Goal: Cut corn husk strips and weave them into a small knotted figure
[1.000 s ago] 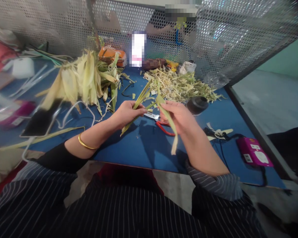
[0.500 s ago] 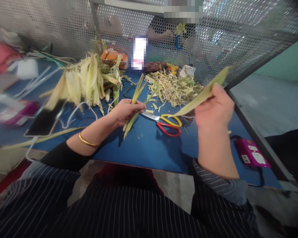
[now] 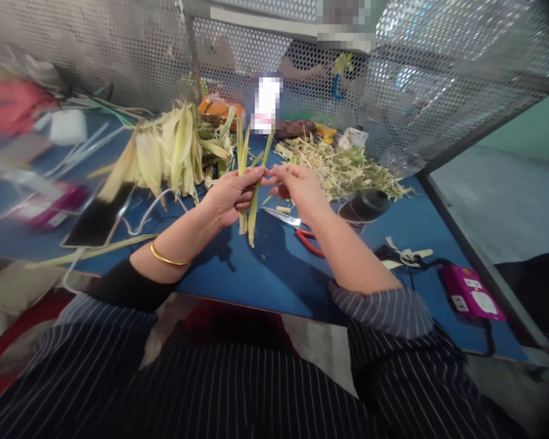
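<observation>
Narrow strips of corn husk (image 3: 252, 222) stand upright in my left hand (image 3: 233, 194), pinched between thumb and fingers. My right hand (image 3: 299, 189) has its fingertips together right beside the left fingertips; what they hold, if anything, is too small to tell. Scissors (image 3: 308, 241) with red handles lie on the blue table under my right hand, partly hidden by it. A heap of husk scraps (image 3: 333, 164) lies beyond the hands. To the left of it is a bundle of wide pale husks (image 3: 169, 149).
A dark thread spool (image 3: 365, 206) lies right of my right wrist, with a purple power strip (image 3: 471, 291) farther right. A black phone-like slab (image 3: 98, 219) and a white cable (image 3: 152, 210) lie at left. A perforated metal screen (image 3: 265, 46) stands behind.
My right hand has come in from the right to my left fingertips, and the wide husk it held no longer shows in it. The spool has come into view. The whole view has shifted slightly.
</observation>
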The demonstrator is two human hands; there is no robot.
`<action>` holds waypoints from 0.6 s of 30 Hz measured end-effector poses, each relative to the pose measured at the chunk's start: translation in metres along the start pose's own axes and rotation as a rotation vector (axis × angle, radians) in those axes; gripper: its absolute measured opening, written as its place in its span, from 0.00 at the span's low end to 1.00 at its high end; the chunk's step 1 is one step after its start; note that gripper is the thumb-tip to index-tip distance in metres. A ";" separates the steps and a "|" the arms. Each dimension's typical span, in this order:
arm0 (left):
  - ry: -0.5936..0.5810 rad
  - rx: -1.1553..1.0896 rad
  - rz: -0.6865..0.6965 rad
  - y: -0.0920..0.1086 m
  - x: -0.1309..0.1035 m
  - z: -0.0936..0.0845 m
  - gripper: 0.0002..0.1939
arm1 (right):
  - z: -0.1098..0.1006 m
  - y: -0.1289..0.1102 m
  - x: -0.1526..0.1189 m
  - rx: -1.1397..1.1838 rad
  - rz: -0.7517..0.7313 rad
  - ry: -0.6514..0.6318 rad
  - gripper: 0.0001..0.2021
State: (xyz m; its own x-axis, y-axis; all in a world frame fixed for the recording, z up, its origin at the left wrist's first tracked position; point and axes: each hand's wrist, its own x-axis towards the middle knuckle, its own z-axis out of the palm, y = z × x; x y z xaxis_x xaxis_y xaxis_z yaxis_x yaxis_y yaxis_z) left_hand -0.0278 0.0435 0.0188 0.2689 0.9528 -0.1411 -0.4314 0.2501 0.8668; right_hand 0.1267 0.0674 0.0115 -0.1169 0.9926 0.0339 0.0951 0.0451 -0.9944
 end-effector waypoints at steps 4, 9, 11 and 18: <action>0.152 -0.037 0.112 -0.004 0.003 0.001 0.07 | 0.009 0.011 -0.057 -0.082 0.086 -0.379 0.18; 0.223 0.062 0.160 -0.008 0.005 0.000 0.09 | 0.005 0.023 -0.079 -0.085 0.062 -0.215 0.10; 0.214 0.164 0.174 -0.008 0.006 -0.002 0.10 | -0.007 0.025 -0.076 -0.159 -0.008 -0.159 0.10; 0.263 0.382 0.216 -0.007 0.012 -0.010 0.12 | -0.062 0.033 -0.080 -0.762 -0.107 -0.026 0.10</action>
State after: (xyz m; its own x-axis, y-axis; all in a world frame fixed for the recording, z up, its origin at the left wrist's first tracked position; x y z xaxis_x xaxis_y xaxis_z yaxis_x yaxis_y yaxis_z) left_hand -0.0301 0.0551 0.0058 -0.0387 0.9992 -0.0129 -0.0940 0.0092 0.9955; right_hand 0.2006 -0.0032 -0.0179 -0.1859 0.9759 0.1139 0.7358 0.2151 -0.6421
